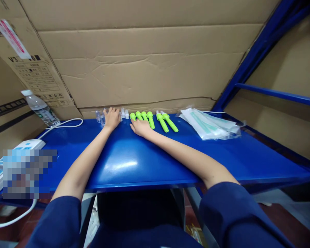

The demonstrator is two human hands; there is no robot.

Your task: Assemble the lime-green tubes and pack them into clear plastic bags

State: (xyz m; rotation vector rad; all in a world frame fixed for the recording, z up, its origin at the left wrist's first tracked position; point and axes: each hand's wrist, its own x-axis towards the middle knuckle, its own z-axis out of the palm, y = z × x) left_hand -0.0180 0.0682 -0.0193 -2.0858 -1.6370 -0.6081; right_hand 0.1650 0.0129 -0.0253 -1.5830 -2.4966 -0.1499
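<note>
My left hand (111,117) reaches to the back of the table, its fingers apart over a group of small clear plastic caps (98,117). Some caps lie partly hidden under that hand, and whitish translucent ones (125,113) stand just to its right. My right hand (141,127) is closed at the lower end of the leftmost bright green tube (133,116), covering part of it. Several more green tubes (151,120) lie side by side in the row. Farther right, two green tubes (167,122) have clear tips pointing to the back.
Flat plastic packets (209,124) with white and green contents lie at the right. A water bottle (42,109) leans by the cardboard wall (144,69) at the left. A white power strip (28,144) with cables is at the left edge. Blue metal posts (237,79) frame the right side.
</note>
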